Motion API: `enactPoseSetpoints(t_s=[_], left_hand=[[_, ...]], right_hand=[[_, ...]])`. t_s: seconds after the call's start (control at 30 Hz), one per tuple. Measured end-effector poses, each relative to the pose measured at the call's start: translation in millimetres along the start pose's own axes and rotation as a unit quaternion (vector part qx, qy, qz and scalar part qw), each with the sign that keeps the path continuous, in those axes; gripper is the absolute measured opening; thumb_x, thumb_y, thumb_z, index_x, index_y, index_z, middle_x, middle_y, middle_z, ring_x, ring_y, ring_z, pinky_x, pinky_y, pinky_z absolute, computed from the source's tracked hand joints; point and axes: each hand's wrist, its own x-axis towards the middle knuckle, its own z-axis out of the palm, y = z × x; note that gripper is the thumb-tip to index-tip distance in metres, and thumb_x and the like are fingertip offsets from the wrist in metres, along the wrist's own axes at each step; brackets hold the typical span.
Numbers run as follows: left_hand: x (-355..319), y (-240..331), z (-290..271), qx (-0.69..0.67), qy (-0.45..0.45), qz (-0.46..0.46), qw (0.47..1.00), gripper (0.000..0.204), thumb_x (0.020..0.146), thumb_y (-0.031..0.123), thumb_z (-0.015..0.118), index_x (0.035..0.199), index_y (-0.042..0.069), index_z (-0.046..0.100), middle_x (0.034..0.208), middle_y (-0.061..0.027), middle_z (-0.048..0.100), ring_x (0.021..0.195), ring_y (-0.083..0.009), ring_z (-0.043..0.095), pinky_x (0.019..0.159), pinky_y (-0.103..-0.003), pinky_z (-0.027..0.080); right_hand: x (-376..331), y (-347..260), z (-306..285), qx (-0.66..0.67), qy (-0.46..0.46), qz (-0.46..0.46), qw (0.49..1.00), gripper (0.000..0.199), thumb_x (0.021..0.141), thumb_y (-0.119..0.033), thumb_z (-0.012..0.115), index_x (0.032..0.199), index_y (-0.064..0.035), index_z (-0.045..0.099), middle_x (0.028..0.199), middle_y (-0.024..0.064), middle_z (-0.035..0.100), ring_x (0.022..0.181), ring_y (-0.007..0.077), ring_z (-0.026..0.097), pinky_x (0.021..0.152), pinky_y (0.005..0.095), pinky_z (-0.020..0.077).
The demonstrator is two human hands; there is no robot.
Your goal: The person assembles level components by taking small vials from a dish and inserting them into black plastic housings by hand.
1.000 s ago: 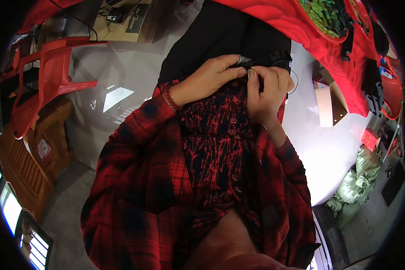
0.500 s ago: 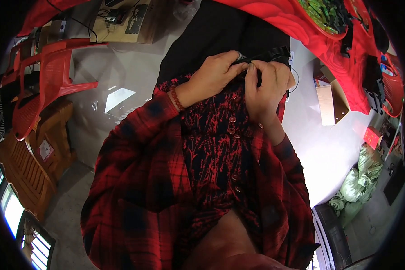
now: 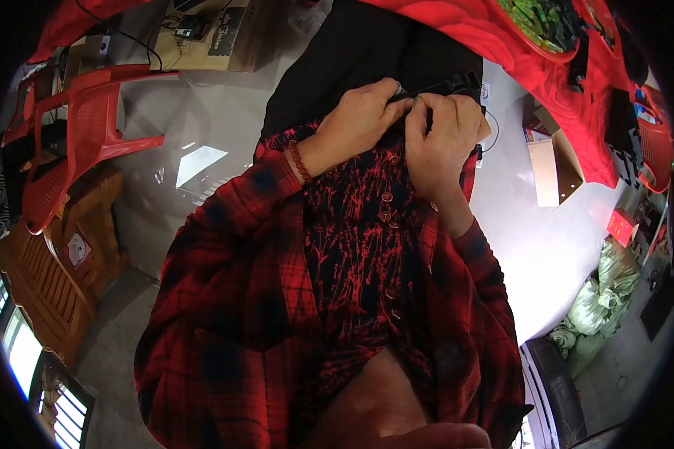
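Pinching a blk strip w/ both hands, far ctr, above the dark lap cloth: L hand has thumb + fingers closed at its left part, R hand grips just beside; fingertip detail partly hidden. Cardboard box, far left, bears a dark label w/ pale lettering. Red chair left, nearer.

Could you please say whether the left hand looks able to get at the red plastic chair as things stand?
Probably not: the left hand is pinching the black piece, and the red plastic chair stands off to the left across the floor.
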Motion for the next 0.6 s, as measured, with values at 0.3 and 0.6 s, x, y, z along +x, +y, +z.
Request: enactPoseSetpoints(t_s=[0.3, 0.6], left_hand=[[2, -2, 4, -0.032, 0.025, -0.014, 0.999, 0.026, 0.094, 0.023, 0.062, 0.085, 0.000, 0.053, 0.074, -0.0206, 0.056, 0.067, -0.0378, 0.057, 0.058, -0.041, 0.045], [-4, 14, -12, -0.156, -0.013, -0.091, 0.984, 0.027, 0.098, 0.026, 0.060, 0.085, 0.002, 0.058, 0.067, -0.0014, 0.058, 0.060, -0.0068, 0.056, 0.054, -0.026, 0.045]], right_hand=[[3, -2, -5, -0.022, -0.020, -0.014, 0.999, 0.013, 0.077, -0.009, 0.067, 0.089, -0.0087, 0.065, 0.086, 0.0058, 0.054, 0.086, 0.0258, 0.053, 0.085, 0.0403, 0.0336], [15, 10, -25, 0.080, 0.110, 0.089, 0.987, 0.039, 0.085, -0.005, 0.063, 0.124, 0.0003, 0.060, 0.099, 0.0110, 0.059, 0.092, 0.0225, 0.053, 0.088, 0.0362, 0.0386]])
